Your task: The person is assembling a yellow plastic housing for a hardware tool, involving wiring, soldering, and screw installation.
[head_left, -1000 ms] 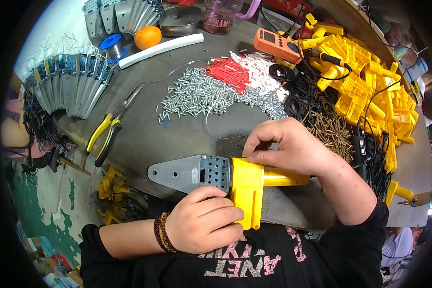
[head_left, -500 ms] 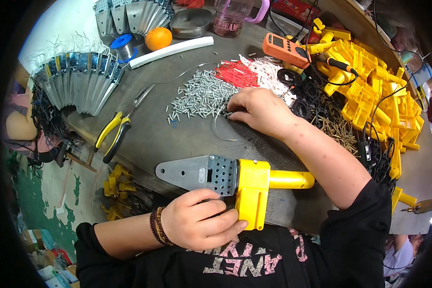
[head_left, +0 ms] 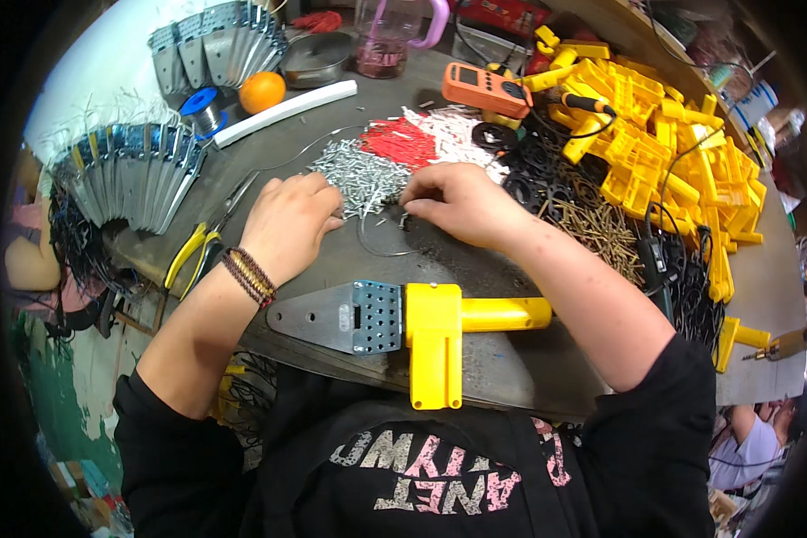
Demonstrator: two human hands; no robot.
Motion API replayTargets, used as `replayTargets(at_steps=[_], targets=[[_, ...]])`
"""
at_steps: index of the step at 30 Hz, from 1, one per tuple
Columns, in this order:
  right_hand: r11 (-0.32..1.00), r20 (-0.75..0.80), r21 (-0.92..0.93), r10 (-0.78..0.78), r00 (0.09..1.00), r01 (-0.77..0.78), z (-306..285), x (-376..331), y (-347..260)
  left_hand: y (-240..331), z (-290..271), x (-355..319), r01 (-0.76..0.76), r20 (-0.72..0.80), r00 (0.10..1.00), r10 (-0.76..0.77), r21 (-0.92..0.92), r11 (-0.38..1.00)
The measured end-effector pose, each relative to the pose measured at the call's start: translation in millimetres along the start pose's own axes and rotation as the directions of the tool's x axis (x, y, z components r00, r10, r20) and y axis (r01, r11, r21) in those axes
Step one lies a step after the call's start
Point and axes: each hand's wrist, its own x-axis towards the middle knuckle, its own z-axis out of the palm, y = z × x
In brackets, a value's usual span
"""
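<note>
The grey worktop (head_left: 511, 372) carries everything, and the biggest thing on it is the heap of yellow plastic parts (head_left: 663, 143) along its right side. Next in size is the yellow tool body (head_left: 435, 345) with its stubby handle pointing right; it lies near the person, its lower end seeming to reach over the near edge of the worktop. The grey metal plate (head_left: 332, 318), with rows of holes beside the yellow plastic, sticks out to the left. Neither hand touches this piece.

Both hands are beyond it, at the pile of silver screws (head_left: 363, 175). Judging from that, the step in hand is picking small fixings for the tool body. Such a pick calls for a light pinch on one screw, lifted clear of its neighbours and turned the right way round; taking two at once would be the easy slip.

The left hand (head_left: 291, 220) is palm down at the pile's left side, fingers bent and close together; whether they hold a screw cannot be told. The right hand (head_left: 466, 204) is at the other side, thumb and forefinger curled toward each other with only a narrow gap. Smallest of all, a silvery bit (head_left: 403, 219) shows right by those fingertips, but whether it is pinched or just lying there I cannot tell.
</note>
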Motion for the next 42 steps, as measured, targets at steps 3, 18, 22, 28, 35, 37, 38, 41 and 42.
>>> replayTargets(at_steps=[3,18,22,28,35,37,38,41,42], targets=[[1.0,-0.031,-0.022,0.001,1.0,-0.002,-3.6,-6.5,1.6,12.0,0.1,0.9,-0.002,-0.131,0.991,-0.013,-0.11,0.994],[0.911,-0.384,-0.404,-0.255,0.887,0.087,-5.1,-188.0,-20.5,151.4,3.5,66.8,0.038,0.199,0.965,0.171,-0.75,0.66],[0.672,-0.288,-0.71,-0.551,0.783,0.212,2.4,-193.9,-10.3,162.1,19.0,72.7,0.043,0.24,0.954,0.18,-0.703,0.71],[0.709,-0.417,-0.705,-0.398,0.817,-0.015,-50.7,-239.8,4.5,163.4,13.3,65.8,0.104,0.264,0.96,0.094,-0.648,0.755],[0.538,-0.766,-0.18,0.449,0.461,-0.824,-101.3,-316.9,84.6,153.9,-6.6,53.3,-0.12,0.347,0.858,0.379,-0.581,0.805],[0.492,-0.785,-0.317,0.344,0.516,-0.811,-93.0,-316.7,92.9,155.8,-13.0,47.8,-0.127,0.382,0.857,0.346,-0.494,0.86],[0.489,-0.783,-0.383,0.279,0.556,-0.784,-93.9,-317.2,96.2,156.1,-15.4,44.8,-0.132,0.413,0.857,0.307,-0.4,0.907],[0.485,-0.768,-0.373,0.316,0.556,-0.791,-122.1,-316.6,80.7,157.2,-11.6,42.0,-0.118,0.463,0.849,0.255,-0.303,0.946],[0.463,-0.796,-0.416,0.23,0.559,-0.783,-135.3,-320.7,85.9,158.5,-12.6,39.7,-0.117,0.487,0.839,0.241,-0.272,0.955]])
